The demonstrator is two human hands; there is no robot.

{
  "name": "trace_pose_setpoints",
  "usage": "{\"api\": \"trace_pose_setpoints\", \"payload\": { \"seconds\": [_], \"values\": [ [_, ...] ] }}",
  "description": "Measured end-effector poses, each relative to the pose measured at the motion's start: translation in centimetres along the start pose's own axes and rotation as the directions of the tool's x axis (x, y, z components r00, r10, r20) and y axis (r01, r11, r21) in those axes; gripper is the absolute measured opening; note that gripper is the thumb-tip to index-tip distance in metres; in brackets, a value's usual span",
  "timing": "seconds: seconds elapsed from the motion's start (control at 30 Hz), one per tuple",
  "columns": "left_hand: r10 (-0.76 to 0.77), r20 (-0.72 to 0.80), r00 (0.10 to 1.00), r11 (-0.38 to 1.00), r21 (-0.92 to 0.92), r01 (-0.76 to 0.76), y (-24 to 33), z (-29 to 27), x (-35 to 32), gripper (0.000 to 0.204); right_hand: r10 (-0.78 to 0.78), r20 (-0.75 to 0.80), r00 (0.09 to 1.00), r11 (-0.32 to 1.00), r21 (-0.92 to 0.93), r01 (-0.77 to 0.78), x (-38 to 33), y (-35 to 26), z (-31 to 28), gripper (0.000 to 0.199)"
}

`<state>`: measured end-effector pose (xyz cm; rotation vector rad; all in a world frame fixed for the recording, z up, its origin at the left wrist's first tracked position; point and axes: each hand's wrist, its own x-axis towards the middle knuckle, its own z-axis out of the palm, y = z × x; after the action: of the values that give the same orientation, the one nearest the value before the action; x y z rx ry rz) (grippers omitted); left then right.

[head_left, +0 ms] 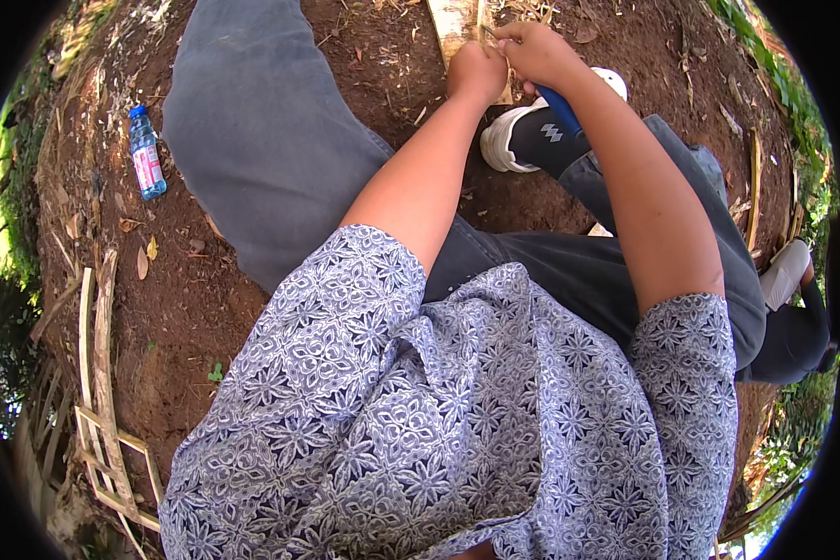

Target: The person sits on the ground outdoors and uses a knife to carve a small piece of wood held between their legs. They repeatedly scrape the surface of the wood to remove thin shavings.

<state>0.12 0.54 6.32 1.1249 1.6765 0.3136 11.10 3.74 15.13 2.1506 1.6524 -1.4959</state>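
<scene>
My left hand is closed around the lower part of a thin pale wooden strip that stands out above it. Right beside it, my right hand is closed on a blue-handled tool; the handle runs back under my wrist. A small dark part of the tool shows near the strip, but its kind is not clear. Both hands are close together over a flat wooden board lying on the soil, near my white shoe.
A clear plastic bottle with a blue cap lies on the brown soil at the left. Long wooden strips and a small wooden frame are at the lower left. Another person's dark-clothed leg is at the far right.
</scene>
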Motion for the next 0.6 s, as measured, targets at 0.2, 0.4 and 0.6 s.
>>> {"api": "trace_pose_setpoints", "payload": {
  "seconds": [0.2, 0.4, 0.6],
  "values": [
    [-0.018, 0.03, 0.999, 1.0, -0.001, 0.018, 0.4, -0.1, -0.1, 0.039, -0.067, -0.146, 0.987, 0.997, -0.046, 0.061, 3.3, 2.9, 1.7, 0.041],
    [-0.011, 0.027, 1.0, 0.999, -0.035, 0.012, 0.4, -0.1, -0.3, 0.039, -0.028, -0.135, 0.99, 0.997, 0.067, 0.037, 3.5, 3.6, 1.6, 0.038],
    [-0.021, 0.012, 1.0, 0.999, -0.043, 0.021, 0.3, -0.3, -0.1, 0.042, -0.026, -0.037, 0.999, 0.997, 0.068, 0.028, 0.6, 1.1, 0.3, 0.037]
  ]
}}
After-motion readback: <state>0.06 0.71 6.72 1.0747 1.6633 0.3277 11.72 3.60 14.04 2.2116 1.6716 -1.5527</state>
